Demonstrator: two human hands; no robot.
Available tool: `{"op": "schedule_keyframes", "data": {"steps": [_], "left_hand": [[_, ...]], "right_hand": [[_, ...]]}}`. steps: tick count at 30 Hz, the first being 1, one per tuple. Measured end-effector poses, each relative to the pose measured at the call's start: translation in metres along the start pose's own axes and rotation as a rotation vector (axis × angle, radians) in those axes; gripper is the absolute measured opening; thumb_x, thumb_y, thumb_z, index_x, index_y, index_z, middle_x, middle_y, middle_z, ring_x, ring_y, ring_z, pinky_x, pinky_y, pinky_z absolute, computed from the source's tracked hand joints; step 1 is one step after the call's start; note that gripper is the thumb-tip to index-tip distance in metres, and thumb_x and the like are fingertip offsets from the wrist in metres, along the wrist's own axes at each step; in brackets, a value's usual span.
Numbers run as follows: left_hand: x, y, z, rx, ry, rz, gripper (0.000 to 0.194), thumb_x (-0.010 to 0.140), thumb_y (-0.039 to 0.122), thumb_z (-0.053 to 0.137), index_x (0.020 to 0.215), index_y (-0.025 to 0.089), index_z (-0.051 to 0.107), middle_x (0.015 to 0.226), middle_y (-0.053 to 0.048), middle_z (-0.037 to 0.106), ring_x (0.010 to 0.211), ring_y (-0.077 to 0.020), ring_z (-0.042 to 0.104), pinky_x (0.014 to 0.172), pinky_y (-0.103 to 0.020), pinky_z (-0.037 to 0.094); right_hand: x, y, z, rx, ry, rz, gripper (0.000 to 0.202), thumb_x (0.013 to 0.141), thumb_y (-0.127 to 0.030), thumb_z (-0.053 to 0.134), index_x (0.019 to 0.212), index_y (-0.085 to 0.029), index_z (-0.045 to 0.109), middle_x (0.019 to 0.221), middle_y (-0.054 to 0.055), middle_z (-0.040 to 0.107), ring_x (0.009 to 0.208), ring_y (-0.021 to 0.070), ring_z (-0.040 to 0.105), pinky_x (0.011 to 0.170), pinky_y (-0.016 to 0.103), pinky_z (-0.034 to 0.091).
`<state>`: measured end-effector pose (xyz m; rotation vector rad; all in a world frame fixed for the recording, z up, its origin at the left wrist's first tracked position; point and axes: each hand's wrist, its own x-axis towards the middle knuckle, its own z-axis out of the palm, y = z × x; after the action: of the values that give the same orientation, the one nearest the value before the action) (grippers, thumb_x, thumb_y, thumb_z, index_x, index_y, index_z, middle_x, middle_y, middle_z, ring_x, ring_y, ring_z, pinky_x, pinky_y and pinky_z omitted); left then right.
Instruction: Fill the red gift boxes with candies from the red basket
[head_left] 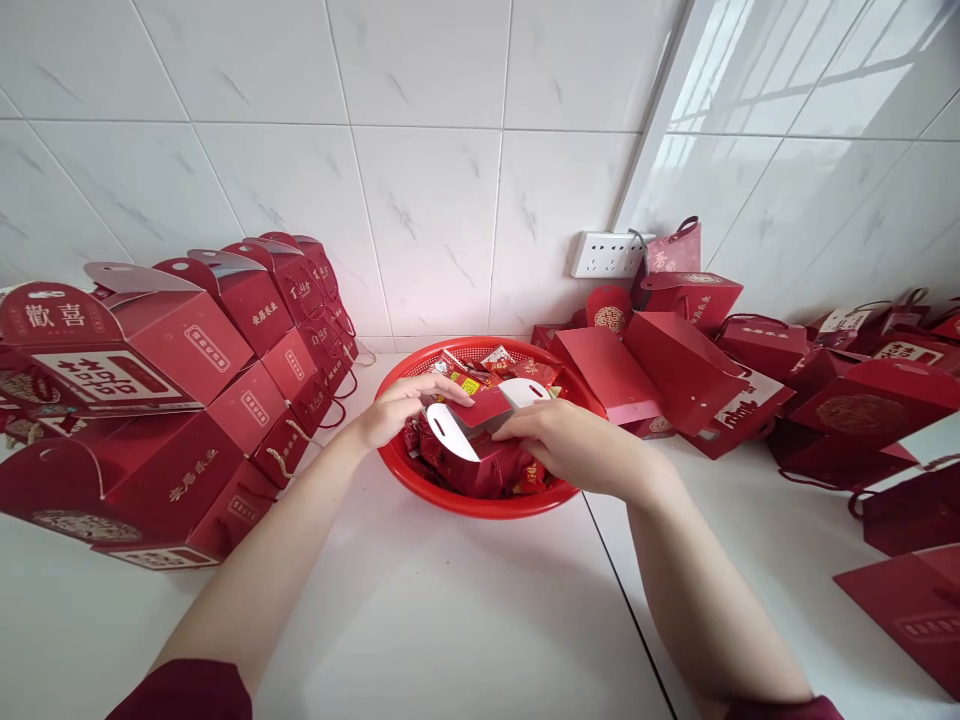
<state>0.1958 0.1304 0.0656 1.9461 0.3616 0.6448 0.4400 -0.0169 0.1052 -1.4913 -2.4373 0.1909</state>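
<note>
A small red gift box (484, 470) with open flaps sits on top of packaged snacks (517, 370) in a round red plastic basket (450, 502). Two of its raised flaps show white inner faces with slots. My left hand (397, 408) reaches over the box's left side, fingers bent against a red flap (482, 407). From the right, my right hand (559, 440) grips the box's edge, fingertips at the opening. Some of its fingers are hidden behind the hand, and the box's inside is mostly out of sight.
Stacked red gift boxes (247, 400) with cord handles stand on the left of the white counter (420, 620). More red boxes (862, 400), some with raised lids, spread along the right. A white power strip (606, 256) is at the tiled wall (427, 200) behind the basket.
</note>
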Motion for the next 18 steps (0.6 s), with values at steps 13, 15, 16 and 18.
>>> {"op": "schedule_keyframes", "data": {"steps": [13,15,16,18], "left_hand": [[0.001,0.013,0.016,0.493,0.138,-0.042,0.045,0.087,0.048,0.067,0.126,0.024,0.061,0.117,-0.007,0.066,0.106,-0.021,0.062,0.084,-0.03,0.052],[0.001,0.012,0.018,0.529,0.148,-0.015,0.047,0.087,0.048,0.067,0.127,0.025,0.06,0.115,-0.007,0.065,0.103,-0.0202,0.062,0.081,-0.03,0.052],[0.001,0.012,0.019,0.54,0.144,-0.006,0.046,0.087,0.048,0.067,0.127,0.025,0.06,0.115,-0.007,0.065,0.103,-0.0201,0.063,0.082,-0.03,0.053],[0.001,0.012,0.018,0.554,0.128,-0.004,0.044,0.088,0.047,0.066,0.126,0.025,0.061,0.119,-0.007,0.066,0.104,-0.0201,0.063,0.084,-0.03,0.053]], "right_hand": [[-0.003,0.009,-0.008,0.182,0.124,0.25,0.054,0.098,-0.026,0.051,0.151,-0.023,0.04,0.114,0.007,0.074,0.103,0.0265,0.07,0.082,0.036,0.054],[-0.003,0.007,-0.006,0.201,0.105,0.19,0.049,0.098,-0.027,0.051,0.147,-0.025,0.046,0.124,0.006,0.072,0.11,0.0265,0.068,0.088,0.037,0.054],[-0.002,0.006,-0.006,0.195,0.085,0.164,0.045,0.098,-0.028,0.051,0.143,-0.025,0.052,0.127,0.005,0.071,0.113,0.0267,0.067,0.092,0.038,0.053],[-0.002,0.006,-0.005,0.175,0.041,0.108,0.037,0.098,-0.027,0.052,0.134,-0.025,0.062,0.13,0.004,0.069,0.117,0.0268,0.065,0.098,0.04,0.051]]}}
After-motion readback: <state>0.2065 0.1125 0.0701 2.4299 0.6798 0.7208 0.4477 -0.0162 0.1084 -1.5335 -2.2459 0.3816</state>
